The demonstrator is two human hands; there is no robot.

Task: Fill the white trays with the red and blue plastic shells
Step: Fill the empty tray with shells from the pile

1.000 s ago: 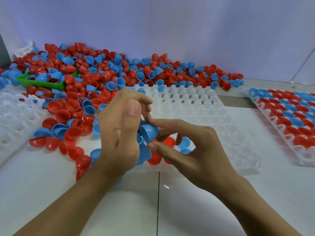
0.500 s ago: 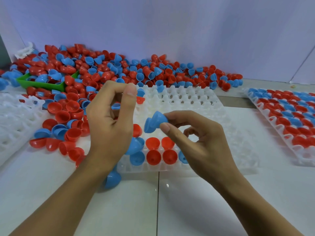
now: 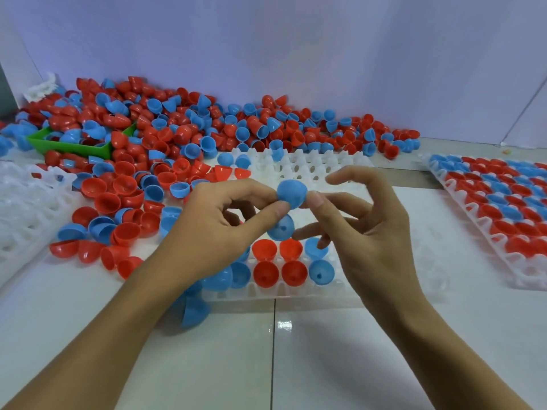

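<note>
Two hands meet over the middle tray (image 3: 325,170): the left hand (image 3: 225,229) and the right hand (image 3: 364,232) each pinch the same blue shell (image 3: 291,193), dome up, between thumb and forefinger, the right hand's other fingers spread loose. A second blue shell (image 3: 281,227) hangs just below it, seemingly held against the left thumb (whether the two were nested I cannot tell). Under the hands, the tray's near rows already hold red and blue shells, cups upward, while most of its cells behind stand bare. The filled tray (image 3: 503,202) lies well apart to the right, another white tray (image 3: 20,202) to the left, and the loose pile (image 3: 177,134) spreads along the wall around a green bin (image 3: 74,146).

Judged from here, the risk is a fumble: with two hands sharing one slick dome, a release out of step could drop it among the seated shells and knock some askew. The lower shell could slip as well. One blue shell (image 3: 195,312) already lies off the tray on the floor by the left wrist, easy to forget.

No brand, label or writing is readable anywhere
</note>
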